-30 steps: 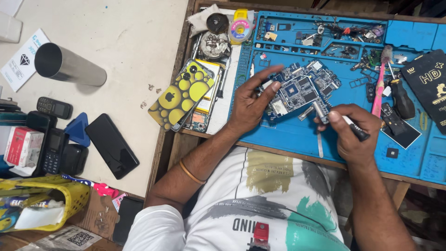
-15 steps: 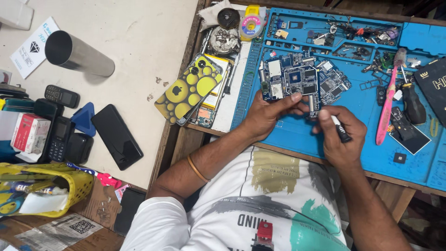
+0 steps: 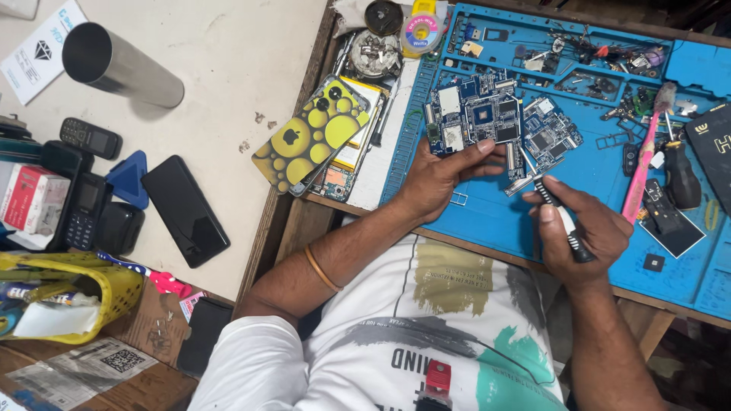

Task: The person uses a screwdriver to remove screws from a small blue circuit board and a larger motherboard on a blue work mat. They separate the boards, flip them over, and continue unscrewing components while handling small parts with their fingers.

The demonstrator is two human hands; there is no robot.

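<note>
My left hand point(image 3: 442, 176) grips the near edge of a blue circuit board point(image 3: 474, 119), holding it over the blue work mat point(image 3: 487, 213). A slim black-and-white tool point(image 3: 560, 221) sits in my right hand point(image 3: 582, 224), its metal tip touching the board's right edge. A second, smaller blue board point(image 3: 552, 137) lies on the mat just right of the first.
A phone in a yellow bubble-pattern case point(image 3: 312, 135) lies on other phone parts at the mat's left. A pink toothbrush point(image 3: 643, 164), a black tool point(image 3: 680, 183) and small parts lie at the right. Left table: metal cylinder point(image 3: 118, 67), black phone point(image 3: 185, 211), yellow basket point(image 3: 72, 293).
Both hands and the board have shifted on the mat. My left hand went from resting its fingers on the board to gripping its near edge, and the tool tip stays at the board.
</note>
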